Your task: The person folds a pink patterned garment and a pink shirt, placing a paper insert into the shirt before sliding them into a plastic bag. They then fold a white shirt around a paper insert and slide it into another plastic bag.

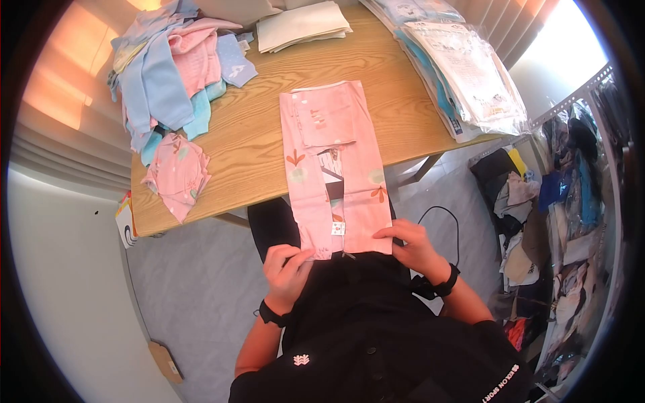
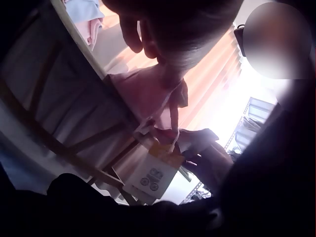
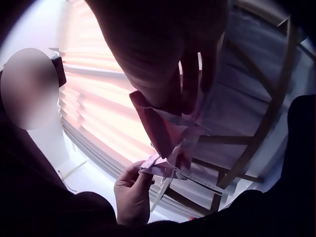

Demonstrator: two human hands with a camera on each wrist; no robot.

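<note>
A pair of pink printed trousers (image 1: pixel 369 141) lies with its waist end on the wooden table (image 1: pixel 255 121) and its two legs hanging over the near edge toward me. My left hand (image 1: pixel 285 272) pinches the hem of the left leg between thumb and fingers. At the other leg's outer hem corner, my right hand (image 1: pixel 420 250) grips the cloth. Between the legs dangles a white hang tag (image 1: pixel 338 229), whose printed carriage picture shows in the left wrist view. Both wrist views are dark, with the cloth bunched at the fingertips.
A heap of blue and pink clothes (image 1: pixel 158 80) sits at the table's left, with a folded pink printed piece (image 1: pixel 177 176) before it. White sheets (image 1: pixel 302 27) lie at the back; bagged garments (image 1: pixel 470 74) are stacked right. Beyond stands a rack of clothes (image 1: pixel 571 269).
</note>
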